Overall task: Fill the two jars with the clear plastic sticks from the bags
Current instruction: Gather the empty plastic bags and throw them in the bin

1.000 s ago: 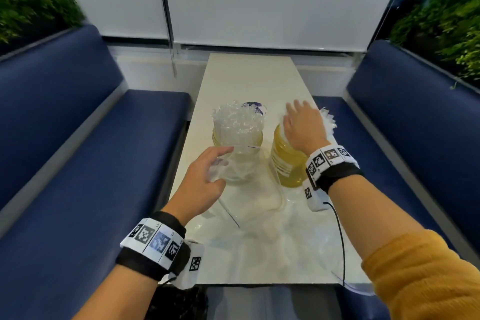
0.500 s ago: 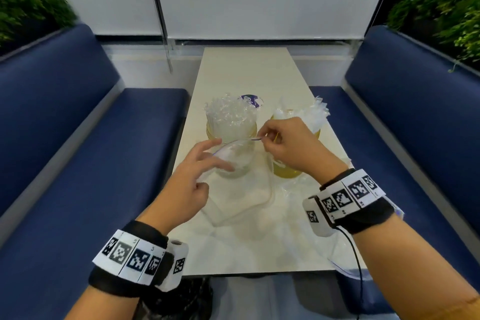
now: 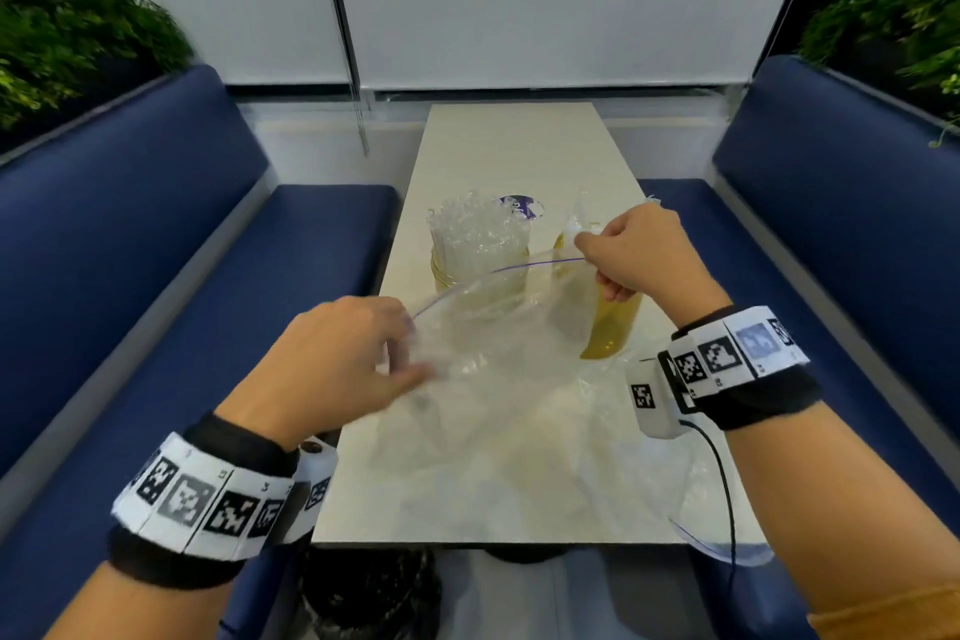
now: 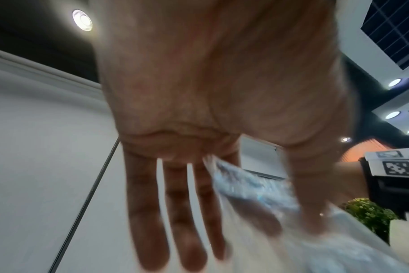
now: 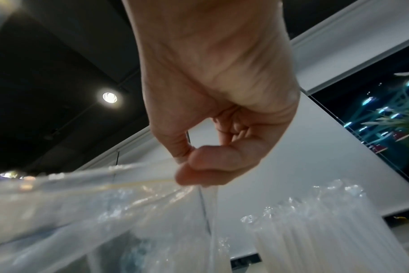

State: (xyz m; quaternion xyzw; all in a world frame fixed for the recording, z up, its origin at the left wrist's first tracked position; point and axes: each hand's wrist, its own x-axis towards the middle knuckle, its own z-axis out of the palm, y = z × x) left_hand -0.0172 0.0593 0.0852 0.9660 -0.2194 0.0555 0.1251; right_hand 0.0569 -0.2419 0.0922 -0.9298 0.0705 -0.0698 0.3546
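Left hand [image 3: 332, 369], centre-left of frame: thumb and forefinger pinch near end of clear zip-top plastic bag [image 3: 498, 327], other fingers straight. Bag hangs stretched mid-frame over white table [image 3: 519, 146]. Left amber jar packed with clear plastic sticks [image 3: 478, 244] behind bag. Right hand [image 3: 634, 250], centre-right: fingers curled, pinching bag's far end before right amber jar [image 3: 613, 327].

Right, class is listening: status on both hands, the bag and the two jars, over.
Left hand and right hand each pinch the clear bag, stretched between them. Both jars, left and right, hold sticks. Loose plastic litters the table's near end.
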